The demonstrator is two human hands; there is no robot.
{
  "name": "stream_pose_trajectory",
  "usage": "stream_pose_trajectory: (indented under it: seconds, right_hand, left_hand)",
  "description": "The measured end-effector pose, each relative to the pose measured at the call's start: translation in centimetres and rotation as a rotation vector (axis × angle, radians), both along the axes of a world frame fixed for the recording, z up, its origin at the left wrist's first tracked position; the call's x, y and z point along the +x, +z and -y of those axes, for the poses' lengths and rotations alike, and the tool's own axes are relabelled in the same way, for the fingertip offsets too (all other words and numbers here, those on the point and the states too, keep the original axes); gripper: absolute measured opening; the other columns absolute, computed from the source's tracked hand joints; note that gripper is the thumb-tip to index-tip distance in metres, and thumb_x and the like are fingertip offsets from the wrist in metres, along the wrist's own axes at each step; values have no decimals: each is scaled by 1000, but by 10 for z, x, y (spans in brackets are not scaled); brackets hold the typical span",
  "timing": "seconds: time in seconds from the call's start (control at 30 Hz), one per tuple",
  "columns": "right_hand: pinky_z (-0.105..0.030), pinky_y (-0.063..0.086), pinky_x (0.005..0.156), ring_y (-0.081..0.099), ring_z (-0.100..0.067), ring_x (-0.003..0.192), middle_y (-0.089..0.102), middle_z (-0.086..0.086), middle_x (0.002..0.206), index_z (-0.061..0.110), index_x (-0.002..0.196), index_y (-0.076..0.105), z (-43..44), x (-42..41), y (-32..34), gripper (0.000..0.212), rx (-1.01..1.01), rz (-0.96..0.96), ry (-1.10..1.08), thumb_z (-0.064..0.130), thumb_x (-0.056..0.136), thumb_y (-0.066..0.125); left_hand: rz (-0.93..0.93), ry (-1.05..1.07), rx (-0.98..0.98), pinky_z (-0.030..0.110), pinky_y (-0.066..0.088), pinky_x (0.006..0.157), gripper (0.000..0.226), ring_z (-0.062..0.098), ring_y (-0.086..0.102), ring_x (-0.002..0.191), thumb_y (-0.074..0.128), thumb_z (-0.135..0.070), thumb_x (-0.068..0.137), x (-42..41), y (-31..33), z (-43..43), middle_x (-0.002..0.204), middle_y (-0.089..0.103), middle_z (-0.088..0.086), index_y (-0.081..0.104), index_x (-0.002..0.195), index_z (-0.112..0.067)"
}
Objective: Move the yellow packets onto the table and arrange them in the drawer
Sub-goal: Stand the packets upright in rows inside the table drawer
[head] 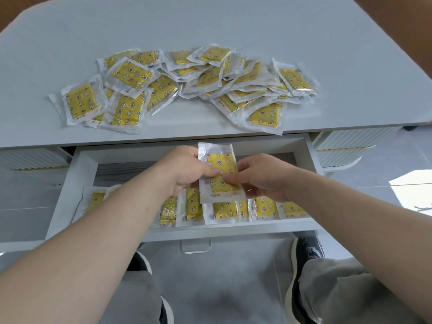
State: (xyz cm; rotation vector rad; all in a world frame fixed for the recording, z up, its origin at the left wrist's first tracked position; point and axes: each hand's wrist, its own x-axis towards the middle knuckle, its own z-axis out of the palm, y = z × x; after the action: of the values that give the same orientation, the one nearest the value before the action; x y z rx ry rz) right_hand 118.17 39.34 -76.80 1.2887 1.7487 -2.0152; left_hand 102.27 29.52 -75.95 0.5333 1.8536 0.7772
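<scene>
While left hand and right hand jointly pinch one yellow packet, they likely square it for the row just beneath them.

One table carries one loose heap of packets, all yellow and perhaps two dozen in number, though they overlap too much for a sure count. One open drawer with one handle contains one row of packets, about seven on show, with two bare forearms covering part of that row. Two hands, the left hand and the right hand, together hold a single packet, and two shoes appear below.
</scene>
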Motion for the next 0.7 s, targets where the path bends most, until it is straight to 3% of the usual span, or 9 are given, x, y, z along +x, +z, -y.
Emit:
stream_pose_trajectory:
  seconds: [0.1,0.2,0.33,0.47,0.53,0.6,0.67,0.7]
  right_hand:
    - [-30,59,66,74,-19,75,78,-8,86,6,88,71,-10,17,-6,14,127,77,-75,15,85,81]
    - [-27,56,56,69,-16,59,73,-6,70,4,76,66,-17,36,-19,21,243,217,-99,12,82,84]
    - [-37,64,69,76,-24,68,77,-13,78,-5,94,68,-12,41,-42,29,230,343,-65,13,80,86]
    - [-27,56,51,65,-20,46,72,-9,64,0,84,63,-6,33,-46,34,383,498,185,29,86,82]
    - [-23,51,48,59,-17,39,66,-6,58,5,77,60,-3,33,-44,42,509,602,339,43,89,76]
    - [-23,49,51,59,-16,47,71,-5,73,5,78,62,-1,34,-43,49,610,673,472,51,91,70]
    - [-28,53,67,62,-20,75,69,-4,97,6,97,65,0,32,-42,48,689,680,556,54,91,67]
    - [-31,54,72,61,-22,83,65,-2,96,9,103,63,0,30,-42,46,715,673,567,53,90,69]
  left_hand:
    - [-169,-55,17,43,62,81,32,24,75,83,83,-18,82,10,1,-2,92,75,12,61,105,-10]
    - [-428,-145,-8,45,59,87,34,23,71,90,80,-35,84,10,-2,-1,97,71,4,57,104,-22]
    - [-454,-165,-15,40,58,86,33,16,71,82,77,-35,87,17,0,3,98,70,2,58,111,-22]
    - [-580,-217,-37,35,55,77,30,17,69,90,75,-38,88,18,0,10,101,70,-1,58,109,-26]
    - [-605,-223,-40,38,57,81,27,17,69,89,75,-38,87,16,0,14,101,70,-3,59,105,-27]
    - [-625,-228,-46,42,57,84,25,17,69,89,75,-38,87,13,2,19,101,69,-4,58,103,-28]
    - [-632,-226,-51,42,58,84,24,17,69,88,75,-37,88,10,5,24,100,69,-4,57,102,-28]
    - [-631,-216,-50,42,58,83,24,17,69,87,75,-37,88,8,7,26,99,69,-4,57,101,-28]
